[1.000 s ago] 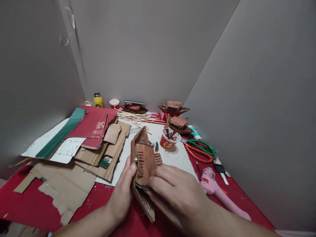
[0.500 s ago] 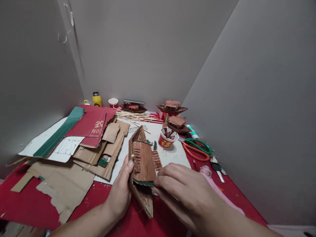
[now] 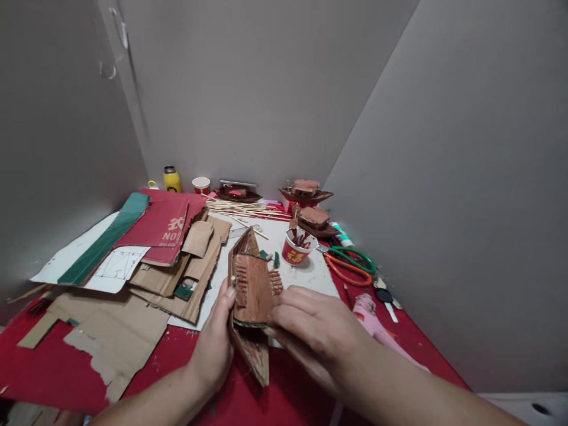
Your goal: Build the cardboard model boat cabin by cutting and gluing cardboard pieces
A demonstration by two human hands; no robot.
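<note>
From my head camera, my left hand (image 3: 217, 343) and right hand (image 3: 317, 331) both hold the little cardboard boat (image 3: 251, 296) just above the red table (image 3: 53, 373). If I squeeze too hard, its thin roof could bend or pop off.

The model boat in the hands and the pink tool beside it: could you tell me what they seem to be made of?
The model boat, held between left hand and right hand, looks like cardboard painted a matt reddish brown: ribbed strips and raw layered edges show. The pink tool on the red table, partly hidden by the right hand, seems to be smooth moulded plastic with a slight sheen.
</note>
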